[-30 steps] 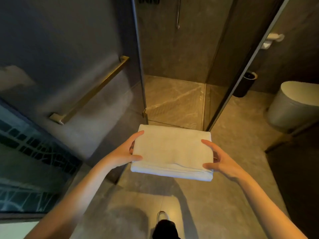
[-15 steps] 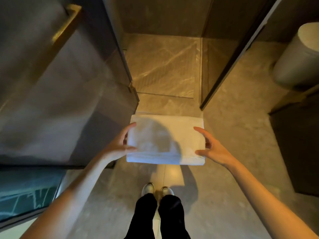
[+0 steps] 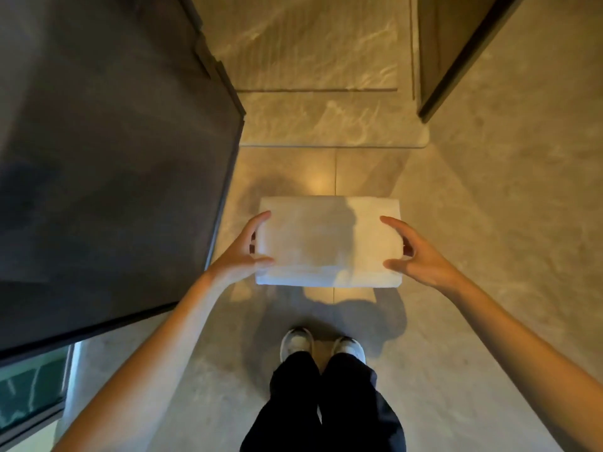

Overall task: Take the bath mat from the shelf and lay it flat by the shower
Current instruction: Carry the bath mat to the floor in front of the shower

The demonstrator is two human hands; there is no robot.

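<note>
A white bath mat point(image 3: 328, 241), folded into a thick rectangle, hangs level above the floor in front of me. My left hand point(image 3: 243, 251) grips its left edge, thumb on top and fingers underneath. My right hand point(image 3: 416, 252) clasps its right edge the same way. Beyond the mat lies the raised stone threshold point(image 3: 329, 125) of the shower, and past it the veined shower floor point(image 3: 313, 44).
A dark glass shower door point(image 3: 114, 158) stands open on my left, close to my left forearm. A second dark panel edge point(image 3: 456, 53) frames the shower opening at upper right. My two white shoes point(image 3: 321, 347) stand on the beige floor tiles point(image 3: 489, 223) just behind the mat.
My view has tipped further down, so the toilet and door handle have left the frame. The folded mat has come lower and nearer my feet, away from the shower threshold. Both hands keep their hold.
</note>
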